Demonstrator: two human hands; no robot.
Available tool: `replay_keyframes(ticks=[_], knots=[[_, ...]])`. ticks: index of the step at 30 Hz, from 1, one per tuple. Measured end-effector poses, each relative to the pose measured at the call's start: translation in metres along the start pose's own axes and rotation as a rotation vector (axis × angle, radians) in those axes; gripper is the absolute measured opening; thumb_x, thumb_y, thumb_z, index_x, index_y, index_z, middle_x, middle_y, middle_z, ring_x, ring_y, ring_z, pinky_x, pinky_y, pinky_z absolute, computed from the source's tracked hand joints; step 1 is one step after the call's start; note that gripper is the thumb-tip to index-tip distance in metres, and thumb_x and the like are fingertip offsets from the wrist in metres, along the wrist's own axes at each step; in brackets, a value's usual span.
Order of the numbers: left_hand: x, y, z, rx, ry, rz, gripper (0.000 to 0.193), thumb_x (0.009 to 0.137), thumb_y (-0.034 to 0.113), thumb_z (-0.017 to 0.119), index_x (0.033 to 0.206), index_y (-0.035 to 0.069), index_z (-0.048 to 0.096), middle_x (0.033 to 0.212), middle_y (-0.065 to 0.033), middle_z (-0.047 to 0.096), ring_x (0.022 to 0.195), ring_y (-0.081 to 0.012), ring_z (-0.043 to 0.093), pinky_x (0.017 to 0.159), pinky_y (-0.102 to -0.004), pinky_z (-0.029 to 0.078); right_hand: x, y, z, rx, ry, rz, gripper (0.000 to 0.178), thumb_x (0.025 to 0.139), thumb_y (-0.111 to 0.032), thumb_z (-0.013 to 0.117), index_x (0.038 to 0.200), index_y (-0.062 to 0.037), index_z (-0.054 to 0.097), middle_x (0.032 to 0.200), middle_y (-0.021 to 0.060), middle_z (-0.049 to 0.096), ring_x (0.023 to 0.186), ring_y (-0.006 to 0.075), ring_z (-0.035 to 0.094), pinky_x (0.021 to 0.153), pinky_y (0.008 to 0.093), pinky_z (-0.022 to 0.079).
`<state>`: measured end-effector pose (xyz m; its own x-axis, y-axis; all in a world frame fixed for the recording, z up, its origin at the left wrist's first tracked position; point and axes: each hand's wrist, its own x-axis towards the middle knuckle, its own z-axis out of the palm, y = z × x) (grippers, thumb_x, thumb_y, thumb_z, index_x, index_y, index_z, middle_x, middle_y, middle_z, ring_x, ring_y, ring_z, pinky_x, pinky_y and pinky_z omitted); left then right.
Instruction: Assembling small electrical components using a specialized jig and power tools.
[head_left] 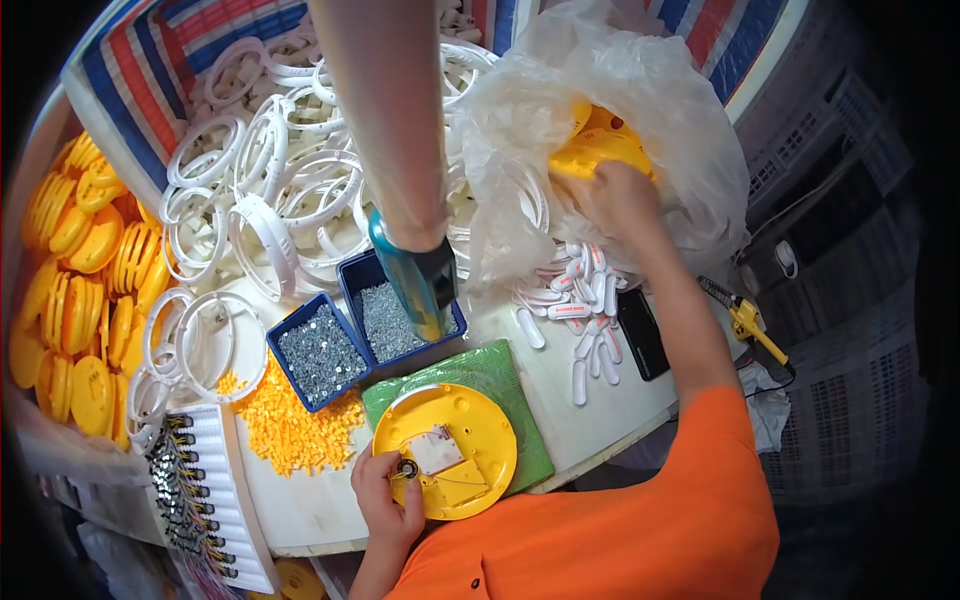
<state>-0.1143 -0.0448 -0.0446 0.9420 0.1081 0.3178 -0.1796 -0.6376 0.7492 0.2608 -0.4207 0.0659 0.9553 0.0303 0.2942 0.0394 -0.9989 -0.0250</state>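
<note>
My left hand (386,503) is closed at the left rim of a round yellow plastic housing (490,432), its fingers by a small black round part (407,468). The housing lies open side up, with a whitish square piece and thin wires inside, on a green foam mat (530,440). My right arm stretches to the far right, where my right hand (625,200) reaches into a clear plastic bag (690,130). Its fingers are closed on the edge of a yellow plastic cover (590,155); the fingertips are partly hidden.
A teal and black power screwdriver (412,275) hangs over blue trays of screws (318,352). Around lie white rings (265,245), yellow clips (300,425), yellow discs (92,395), white oval pieces (575,310), a black phone (643,335), a yellow soldering iron (755,325) and a white rack with wired parts (235,500).
</note>
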Motion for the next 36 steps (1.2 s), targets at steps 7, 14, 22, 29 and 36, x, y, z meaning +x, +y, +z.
replay_keyframes(ticks=[7,14,22,29,36], knots=[[-0.007,-0.002,0.000,0.031,0.042,-0.008,0.041,0.081,0.010,0.065,0.121,0.000,0.058,0.124,-0.0199,0.060,0.125,-0.0424,0.051,0.106,-0.0500,0.037,-0.021,-0.010,-0.110,0.886,0.154,0.047,0.045,0.099,-0.040,0.067,0.115,0.0024,0.068,0.106,0.0044,0.070,0.095,0.0171,0.065,0.091,0.0315,0.049],[0.010,0.017,-0.040,-0.036,0.063,0.206,0.053,0.099,0.040,0.053,0.130,-0.004,0.057,0.122,-0.0199,0.064,0.121,-0.0370,0.055,0.107,-0.0470,0.040,-0.172,-0.012,-0.154,1.284,0.142,-0.866,0.007,0.087,-0.011,0.076,0.090,-0.0050,0.074,0.078,0.0026,0.065,0.077,0.0162,0.060,0.069,0.0328,0.042],[0.021,0.057,-0.060,-1.277,-0.363,-0.818,0.079,0.102,0.054,0.047,0.153,-0.006,0.034,0.146,-0.0202,0.052,0.132,-0.0290,0.055,0.112,-0.0392,0.042,-0.185,-0.094,-0.119,1.327,-0.718,-1.460,0.019,0.092,-0.023,0.076,0.099,-0.0055,0.075,0.098,0.0032,0.070,0.094,0.0253,0.066,0.092,0.0476,0.048],[0.002,0.044,-0.058,-1.298,-0.203,-0.696,0.072,0.094,0.027,0.055,0.152,-0.009,0.031,0.148,-0.0205,0.050,0.135,-0.0292,0.052,0.113,-0.0400,0.041,-0.079,-0.129,-0.068,1.257,-0.086,-0.400,0.013,0.092,0.000,0.062,0.097,0.0042,0.072,0.090,0.0115,0.073,0.091,0.0176,0.069,0.086,0.0305,0.053],[-0.003,0.048,-0.070,-1.302,0.009,-0.609,0.072,0.093,0.029,0.049,0.152,-0.009,0.031,0.148,-0.0219,0.048,0.137,-0.0296,0.050,0.115,-0.0393,0.038,0.056,-0.197,0.055,0.013,0.111,-0.949,0.018,0.077,-0.005,0.068,0.093,-0.0076,0.077,0.089,0.0143,0.075,0.093,0.0323,0.073,0.088,0.0445,0.053]])
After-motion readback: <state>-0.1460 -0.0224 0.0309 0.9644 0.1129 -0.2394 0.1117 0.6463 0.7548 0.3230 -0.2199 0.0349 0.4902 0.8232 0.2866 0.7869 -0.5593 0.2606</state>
